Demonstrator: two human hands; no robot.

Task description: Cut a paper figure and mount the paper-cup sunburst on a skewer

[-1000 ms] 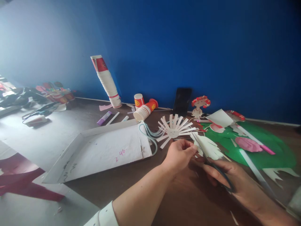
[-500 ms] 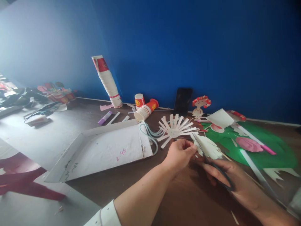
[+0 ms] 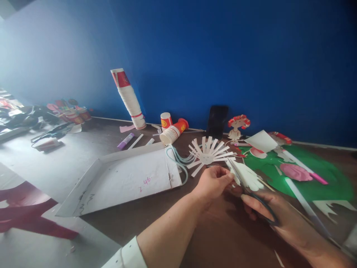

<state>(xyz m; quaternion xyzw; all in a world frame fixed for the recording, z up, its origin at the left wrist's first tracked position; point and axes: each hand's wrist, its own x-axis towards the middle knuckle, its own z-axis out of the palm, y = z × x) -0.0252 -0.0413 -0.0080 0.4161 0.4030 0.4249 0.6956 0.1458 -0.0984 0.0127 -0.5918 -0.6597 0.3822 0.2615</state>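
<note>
A craft workspace: paper cutouts [image 3: 208,154] and stacked paper cups [image 3: 128,98].

The white cutout [image 3: 247,175] pinched in the left hand [image 3: 213,182] looks like thin matt paper, edges a bit ragged. The scissors [image 3: 252,193] in the right hand [image 3: 279,214] have dark plastic-looking handles; the blades read as dull metal, though they're blurry. The tabletop [image 3: 223,238] is dark brown and wood-like, smooth with a low sheen. The fan-shaped strip piece [image 3: 208,154] is matt white paper too. The big flat tray [image 3: 125,178] looks like white cardboard, slightly rough and scuffed. The green sheet [image 3: 320,178] is flat matt paper. The stacked cups [image 3: 128,97] are paper with a faintly glossy red print. The wall [image 3: 223,56] is matt blue paint.
</note>
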